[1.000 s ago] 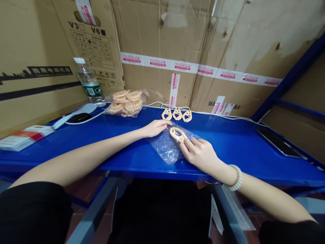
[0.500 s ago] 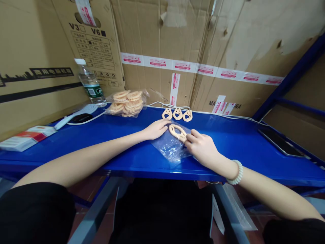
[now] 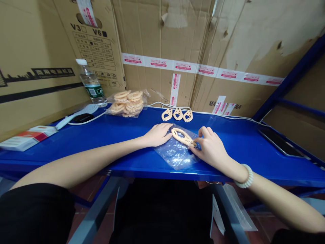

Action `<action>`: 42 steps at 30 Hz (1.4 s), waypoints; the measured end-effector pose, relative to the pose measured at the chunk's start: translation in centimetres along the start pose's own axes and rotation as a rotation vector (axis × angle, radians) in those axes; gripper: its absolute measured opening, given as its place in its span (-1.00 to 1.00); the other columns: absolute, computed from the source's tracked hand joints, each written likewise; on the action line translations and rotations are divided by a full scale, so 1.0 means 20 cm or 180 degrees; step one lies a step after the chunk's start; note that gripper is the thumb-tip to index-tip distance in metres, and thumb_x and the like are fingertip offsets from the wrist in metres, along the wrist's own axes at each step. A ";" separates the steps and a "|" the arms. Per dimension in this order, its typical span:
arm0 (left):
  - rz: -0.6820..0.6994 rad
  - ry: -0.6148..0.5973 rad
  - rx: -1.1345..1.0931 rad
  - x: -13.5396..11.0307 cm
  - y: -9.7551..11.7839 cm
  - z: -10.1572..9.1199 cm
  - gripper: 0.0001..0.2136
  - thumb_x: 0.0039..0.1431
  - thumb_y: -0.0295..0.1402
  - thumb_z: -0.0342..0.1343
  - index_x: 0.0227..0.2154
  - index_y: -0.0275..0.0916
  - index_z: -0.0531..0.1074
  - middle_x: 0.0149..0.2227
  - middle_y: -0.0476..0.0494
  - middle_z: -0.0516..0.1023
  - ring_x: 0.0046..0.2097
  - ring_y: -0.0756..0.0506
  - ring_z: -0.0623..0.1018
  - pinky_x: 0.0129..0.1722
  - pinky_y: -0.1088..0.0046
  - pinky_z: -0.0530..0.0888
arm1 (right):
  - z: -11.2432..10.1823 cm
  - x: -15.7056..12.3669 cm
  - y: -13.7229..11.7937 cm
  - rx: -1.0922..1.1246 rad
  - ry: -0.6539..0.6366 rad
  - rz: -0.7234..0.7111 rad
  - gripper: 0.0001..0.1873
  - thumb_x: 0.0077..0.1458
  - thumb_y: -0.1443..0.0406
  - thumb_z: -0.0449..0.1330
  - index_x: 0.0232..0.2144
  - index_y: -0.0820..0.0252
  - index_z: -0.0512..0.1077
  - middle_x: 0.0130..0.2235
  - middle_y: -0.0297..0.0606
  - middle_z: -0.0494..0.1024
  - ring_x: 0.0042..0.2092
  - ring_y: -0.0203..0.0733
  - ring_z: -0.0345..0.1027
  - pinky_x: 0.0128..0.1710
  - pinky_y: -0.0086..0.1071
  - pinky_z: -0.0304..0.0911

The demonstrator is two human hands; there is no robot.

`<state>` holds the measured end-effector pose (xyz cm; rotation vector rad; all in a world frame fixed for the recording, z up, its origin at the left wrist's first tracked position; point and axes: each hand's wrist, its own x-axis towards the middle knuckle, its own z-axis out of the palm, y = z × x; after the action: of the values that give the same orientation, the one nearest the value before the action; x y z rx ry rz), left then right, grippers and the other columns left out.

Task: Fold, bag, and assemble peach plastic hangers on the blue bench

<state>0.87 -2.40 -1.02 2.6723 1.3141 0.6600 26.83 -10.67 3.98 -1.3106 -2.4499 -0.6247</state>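
A clear plastic bag [image 3: 177,154] lies flat on the blue shelf [image 3: 122,142] in front of me. A beige hair clip [image 3: 182,136] lies at the bag's far end. My right hand [image 3: 212,149] pinches the clip's near end with fingers curled. My left hand [image 3: 158,134] rests on the bag's far left corner, fingers bent and pressing on the plastic beside the clip. Three more beige clips [image 3: 177,114] stand in a row just behind.
A bag of beige clips [image 3: 127,102], a water bottle [image 3: 91,87], a white handled device [image 3: 76,115] with a cable and a red-and-white box [image 3: 24,138] sit at the left. A dark tablet [image 3: 279,142] lies at the right. Cardboard boxes [image 3: 193,51] wall the back.
My right hand has shifted right and turned the clip so it lies slanted over the bag's mouth. My left hand has stayed at the bag's corner.
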 end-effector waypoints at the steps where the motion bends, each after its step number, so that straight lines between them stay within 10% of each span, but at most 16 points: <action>1: -0.0047 0.0014 -0.0028 0.00 0.00 0.00 -0.46 0.41 -0.13 -0.10 0.32 -0.32 0.25 0.36 -0.38 0.35 0.38 -0.29 0.36 0.36 0.07 0.30 | 0.00 0.00 0.00 0.0028 -0.0003 0.0050 -0.73 0.17 0.14 0.37 -0.44 0.23 0.60 -0.16 -0.05 0.42 -0.14 -0.01 0.21 -0.25 -0.25 0.10; 26: -0.0318 -0.0016 -0.0609 0.01 0.02 -0.06 -0.19 0.18 0.01 0.13 0.38 -0.32 0.09 0.39 -0.48 0.27 0.37 -0.44 0.34 0.31 -0.06 0.33 | 0.05 -0.04 0.11 0.0968 0.0679 0.0460 -0.75 0.09 0.13 0.37 -0.38 0.22 0.54 -0.12 -0.07 0.38 -0.08 0.07 0.34 -0.12 -0.05 0.33; 42: -0.0287 0.0011 -0.0329 0.00 0.02 -0.05 -0.16 0.18 -0.02 0.12 0.40 -0.41 0.05 0.46 -0.50 0.10 0.46 -0.44 0.15 0.40 -0.04 0.20 | 0.08 0.15 0.08 0.0581 0.0077 0.0483 -0.73 0.06 0.19 0.40 -0.52 0.20 0.46 -0.11 -0.05 0.44 -0.05 0.09 0.31 -0.08 -0.05 0.27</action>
<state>0.78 -2.74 -0.08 2.5161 1.3532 0.7017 26.35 -6.89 4.25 -1.3891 -2.2991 -0.3673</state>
